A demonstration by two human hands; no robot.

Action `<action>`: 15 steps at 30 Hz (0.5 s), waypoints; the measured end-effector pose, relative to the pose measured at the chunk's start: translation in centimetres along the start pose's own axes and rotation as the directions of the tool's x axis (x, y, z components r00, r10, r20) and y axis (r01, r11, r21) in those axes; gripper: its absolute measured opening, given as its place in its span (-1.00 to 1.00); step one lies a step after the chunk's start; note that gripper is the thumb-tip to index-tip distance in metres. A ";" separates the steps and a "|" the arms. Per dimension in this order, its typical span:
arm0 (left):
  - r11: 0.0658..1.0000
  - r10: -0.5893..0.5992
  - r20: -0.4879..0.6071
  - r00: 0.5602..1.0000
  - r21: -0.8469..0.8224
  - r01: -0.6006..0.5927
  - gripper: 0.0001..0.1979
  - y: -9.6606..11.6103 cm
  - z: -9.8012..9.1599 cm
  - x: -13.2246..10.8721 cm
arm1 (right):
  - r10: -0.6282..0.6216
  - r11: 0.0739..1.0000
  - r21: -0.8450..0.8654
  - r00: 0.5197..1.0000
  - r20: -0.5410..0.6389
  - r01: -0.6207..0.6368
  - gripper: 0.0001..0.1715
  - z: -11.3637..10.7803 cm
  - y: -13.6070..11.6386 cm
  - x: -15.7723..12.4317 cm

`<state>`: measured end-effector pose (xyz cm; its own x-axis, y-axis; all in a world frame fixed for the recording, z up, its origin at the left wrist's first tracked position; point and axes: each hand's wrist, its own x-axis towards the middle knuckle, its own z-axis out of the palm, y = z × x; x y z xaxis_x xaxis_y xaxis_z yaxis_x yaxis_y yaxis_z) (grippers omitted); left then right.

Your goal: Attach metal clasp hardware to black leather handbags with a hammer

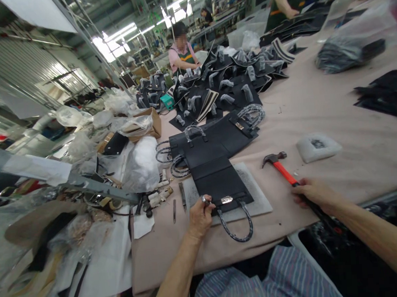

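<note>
My right hand [307, 193] is closed round the black grip of a claw hammer [283, 170] with a red shaft. The hammer's head hangs just above or rests on the cloth; I cannot tell which. My left hand [200, 218] is closed at the near left edge of a black handbag panel [217, 181], and a short metal rod [205, 200] shows at its fingertips. Beside it, a silver clasp plate [227, 200] sits on the panel's strap. A plastic-wrapped handle [237, 238] loops towards me. Underneath lies a pale slab [260, 198].
Other black bag pieces [205, 141] adjoin the panel, with a large pile [228, 81] behind. Two thin metal tools [178, 203] lie left of the slab. A whitish block [318, 147] sits right. Plastic bags [142, 163] crowd the left. Co-workers [182, 55] stand across the table.
</note>
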<state>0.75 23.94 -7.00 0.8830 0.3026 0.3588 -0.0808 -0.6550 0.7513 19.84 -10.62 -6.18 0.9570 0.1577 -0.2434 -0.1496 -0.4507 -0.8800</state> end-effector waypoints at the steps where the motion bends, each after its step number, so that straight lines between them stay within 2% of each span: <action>1: 1.000 -0.012 -0.003 1.000 -0.002 0.012 -0.85 0.0 0.1 0.0 | 0.020 1.000 -0.014 1.000 0.003 -0.020 -0.72 0.3 -0.6 -0.4; 3: 0.999 -0.032 -0.015 0.999 -0.009 0.032 -0.84 0.1 0.2 -0.1 | 0.052 0.996 -0.076 0.999 0.007 -0.051 -0.67 0.8 -1.9 -1.2; 5: 0.999 -0.037 -0.024 0.999 -0.016 0.037 -0.83 0.0 0.4 -0.2 | 0.097 0.995 -0.026 0.994 0.044 -0.096 -0.62 1.2 -3.8 -2.4; 8: 0.999 -0.026 -0.024 0.999 -0.024 0.026 -0.83 -0.1 0.5 -0.3 | 0.131 0.953 0.239 0.964 0.232 -0.187 -0.55 1.9 -7.3 -4.7; 10: 0.999 -0.023 -0.025 0.999 -0.028 0.022 -0.84 -0.1 0.5 -0.3 | 0.053 0.927 0.327 0.927 0.371 -0.184 -0.53 2.4 -9.8 -6.2; 12: 0.999 -0.030 -0.027 0.999 -0.024 0.030 -0.85 0.0 0.5 -0.3 | -0.044 0.971 0.230 0.900 0.433 -0.063 -0.51 2.9 -11.7 -7.6; 14: 0.999 -0.037 -0.024 0.999 -0.016 0.037 -0.86 0.1 0.4 -0.3 | -0.165 0.985 0.020 0.894 0.417 0.172 -0.50 3.5 -12.8 -8.6; 15: 0.999 -0.036 -0.025 0.999 -0.014 0.036 -0.86 0.1 0.4 -0.3 | -0.234 0.952 -0.090 0.884 0.405 0.293 -0.51 3.8 -13.2 -9.1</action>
<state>0.65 23.47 -7.22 0.8736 0.3433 0.3448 -0.0555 -0.6338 0.7715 12.22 -2.77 6.12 0.7800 0.6011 -0.1743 0.1606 -0.4614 -0.8725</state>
